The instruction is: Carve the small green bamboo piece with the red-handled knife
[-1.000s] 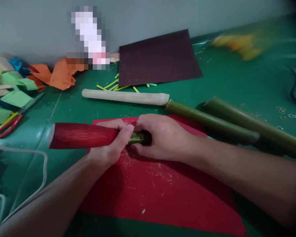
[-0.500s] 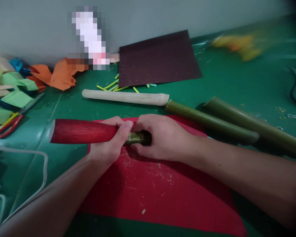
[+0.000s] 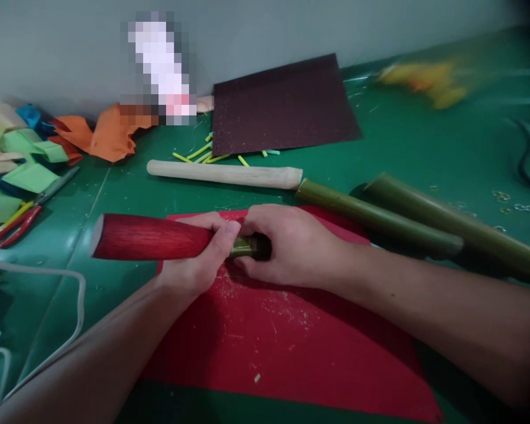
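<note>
My left hand (image 3: 203, 253) is closed around a thick red wooden handle (image 3: 145, 237), whose pale flat end points left. The handle's other end is hidden under the fingers, so I cannot tell what kind of tool it belongs to. Just right of it, my right hand (image 3: 287, 244) curls around a short green bamboo piece (image 3: 245, 247), with thumb and fingers on either side. The two hands nearly touch above a red sheet (image 3: 282, 353) strewn with fine shavings and one small pale chip (image 3: 257, 378).
Beyond the hands lie a peeled bamboo stick (image 3: 225, 174), two green bamboo lengths (image 3: 380, 218) and a dark sheet (image 3: 282, 106) over yellow-green strips. Scissors (image 3: 17, 227), coloured paper (image 3: 30, 159) and a white cable (image 3: 80, 306) are at left. Small metal rings (image 3: 503, 197) lie at right.
The red handle has tilted slightly, its right part dipping a little, and my left thumb has shifted slightly right and down. My right hand stays almost still.
</note>
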`<control>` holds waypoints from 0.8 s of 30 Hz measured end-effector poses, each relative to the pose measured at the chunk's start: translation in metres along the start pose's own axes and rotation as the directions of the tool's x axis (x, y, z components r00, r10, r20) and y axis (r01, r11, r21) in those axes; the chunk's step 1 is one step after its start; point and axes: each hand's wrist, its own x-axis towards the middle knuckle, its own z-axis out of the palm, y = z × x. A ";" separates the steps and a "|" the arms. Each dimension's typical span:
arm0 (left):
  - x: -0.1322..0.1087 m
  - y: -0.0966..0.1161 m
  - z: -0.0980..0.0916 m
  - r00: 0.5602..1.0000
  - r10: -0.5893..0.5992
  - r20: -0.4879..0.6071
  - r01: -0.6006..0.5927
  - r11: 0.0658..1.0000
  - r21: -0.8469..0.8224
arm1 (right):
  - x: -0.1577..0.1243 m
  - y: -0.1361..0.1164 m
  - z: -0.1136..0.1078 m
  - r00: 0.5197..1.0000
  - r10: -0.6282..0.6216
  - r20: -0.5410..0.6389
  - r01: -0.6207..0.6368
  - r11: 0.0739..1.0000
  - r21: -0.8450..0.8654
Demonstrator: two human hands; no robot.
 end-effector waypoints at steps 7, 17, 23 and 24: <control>0.001 0.001 0.001 1.000 0.019 -0.022 -0.020 0.999 -0.040 | 0.000 0.000 -0.001 1.000 0.005 0.021 -0.006 1.000 0.005; -0.002 0.005 0.004 0.998 -0.010 -0.058 0.005 0.995 -0.100 | 0.000 0.000 -0.001 1.000 -0.010 -0.001 0.010 1.000 -0.001; -0.001 -0.001 0.002 0.999 0.047 0.013 -0.045 0.990 -0.133 | 0.000 0.000 0.001 1.000 -0.018 -0.012 0.018 1.000 0.009; -0.001 -0.002 0.001 0.999 0.049 0.012 -0.047 0.991 -0.128 | 0.000 0.001 0.001 1.000 -0.020 -0.012 0.020 1.000 0.009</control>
